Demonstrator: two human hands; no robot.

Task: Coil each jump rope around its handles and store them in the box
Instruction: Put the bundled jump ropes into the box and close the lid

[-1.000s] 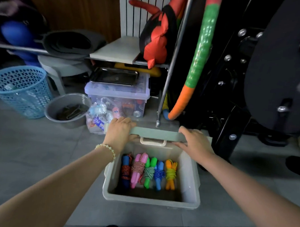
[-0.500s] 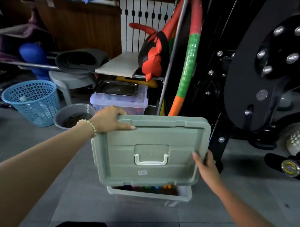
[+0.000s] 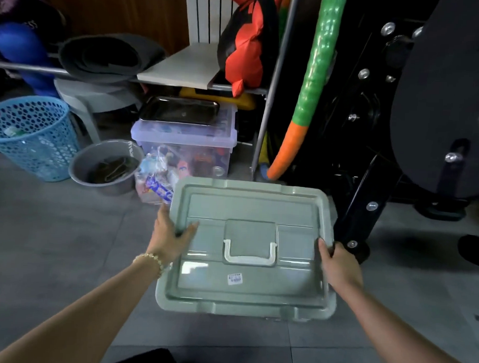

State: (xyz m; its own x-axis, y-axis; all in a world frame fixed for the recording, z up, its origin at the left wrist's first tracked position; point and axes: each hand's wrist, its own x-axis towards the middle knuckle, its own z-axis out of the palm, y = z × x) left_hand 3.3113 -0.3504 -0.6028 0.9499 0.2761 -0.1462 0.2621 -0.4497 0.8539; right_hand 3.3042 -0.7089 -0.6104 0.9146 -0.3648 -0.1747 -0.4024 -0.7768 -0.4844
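While the left hand (image 3: 171, 238) grips the lid (image 3: 248, 287) by one side edge, thumb on top, the right hand (image 3: 338, 269) clamps the opposite edge. Between them the lid lies level, hiding the box.

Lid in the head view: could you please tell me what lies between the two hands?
Between the left hand and right hand lies the lid's white handle, head view.
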